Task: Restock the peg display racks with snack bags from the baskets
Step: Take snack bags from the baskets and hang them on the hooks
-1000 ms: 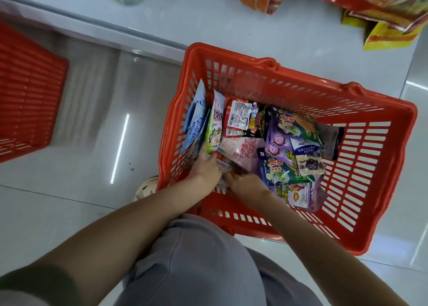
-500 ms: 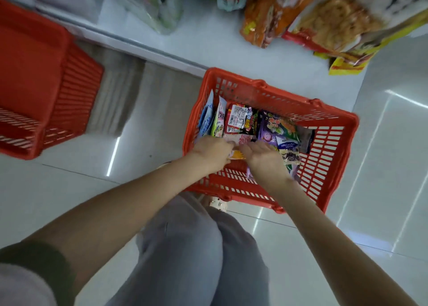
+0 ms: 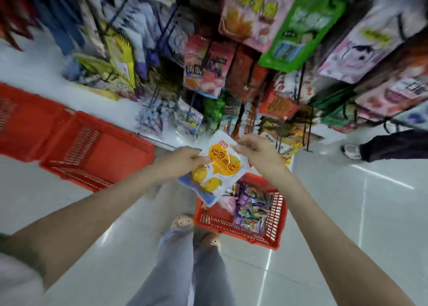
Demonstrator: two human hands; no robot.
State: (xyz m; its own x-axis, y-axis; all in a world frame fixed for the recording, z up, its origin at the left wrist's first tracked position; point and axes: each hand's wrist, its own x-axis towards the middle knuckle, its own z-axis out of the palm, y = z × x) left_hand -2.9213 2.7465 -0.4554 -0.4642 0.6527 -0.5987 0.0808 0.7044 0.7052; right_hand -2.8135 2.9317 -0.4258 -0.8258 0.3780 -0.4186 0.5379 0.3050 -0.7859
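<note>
Orange-labelled and white, printed with yellow fruit, a snack bag [image 3: 220, 166] is held up by both hands before a peg display rack [image 3: 301, 83]. Its left edge is pinched between the curled fingers and thumb of the left hand [image 3: 183, 161]. Its upper right corner is gripped by the fingers of the right hand [image 3: 257, 152]. The bag is kept tilted in the air, and its lower end is seen across the far left corner of a red plastic basket [image 3: 276, 215].

That basket is set on the glossy pale floor [image 3: 359, 224], just beyond the wearer's beige shoes [image 3: 183, 221] and grey trousers [image 3: 183, 271]. Purple packets [image 3: 247, 203] and other wrapped snacks are heaped along its right side.

Two more red baskets [image 3: 99, 152] are placed side by side on the floor towards its left edge, near the foot of the rack.

On the rack, rows of snack bags are hung from dark wire pegs. Among them a green bag [image 3: 303, 25], a pink bag [image 3: 254, 9] and a white bag with a cartoon figure [image 3: 356, 46] can be made out. Much of the display is blurred, and its printing cannot be read.

At the right edge of the floor, a second person's dark trouser leg [image 3: 393, 145] and light shoe [image 3: 349, 151] are caught beside the rack.
</note>
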